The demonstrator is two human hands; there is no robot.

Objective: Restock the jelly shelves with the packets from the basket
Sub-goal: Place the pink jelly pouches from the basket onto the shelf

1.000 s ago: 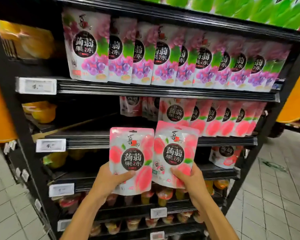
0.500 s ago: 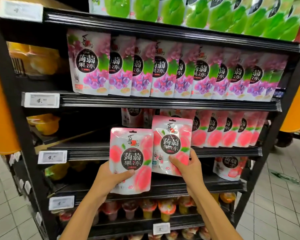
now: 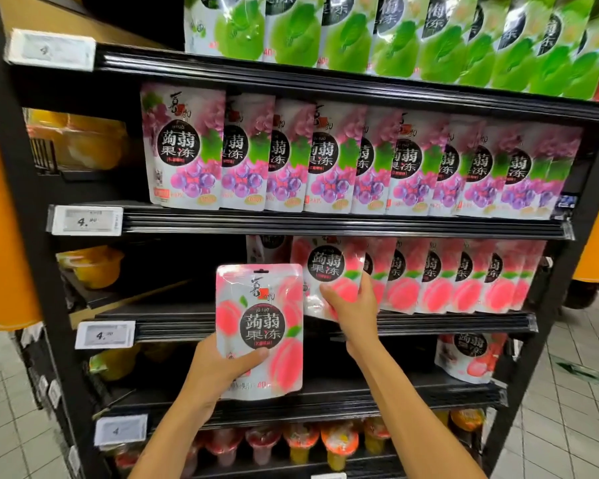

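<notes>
My left hand [image 3: 218, 368] grips a pink peach jelly packet [image 3: 260, 323] by its lower left corner and holds it upright in front of the shelves. My right hand [image 3: 351, 305] holds a second peach packet [image 3: 329, 267] against the left end of the peach row [image 3: 464, 281] on the peach shelf [image 3: 429, 321]. That packet's lower edge is at the shelf lip. The shelf's left part, behind the first packet, is dark and holds no packets. The basket is not in view.
Purple grape packets [image 3: 360, 160] fill the shelf above and green packets [image 3: 395, 32] the top one. A lychee packet [image 3: 471, 354] stands lower right. Jelly cups [image 3: 301, 440] line the bottom shelf. Orange cups [image 3: 94, 267] sit at the left. White price tags [image 3: 104, 335] stick out.
My right hand has lifted its packet up and into the peach shelf, against the row's left end. My left hand has kept its packet in front. The view has tilted upward.
</notes>
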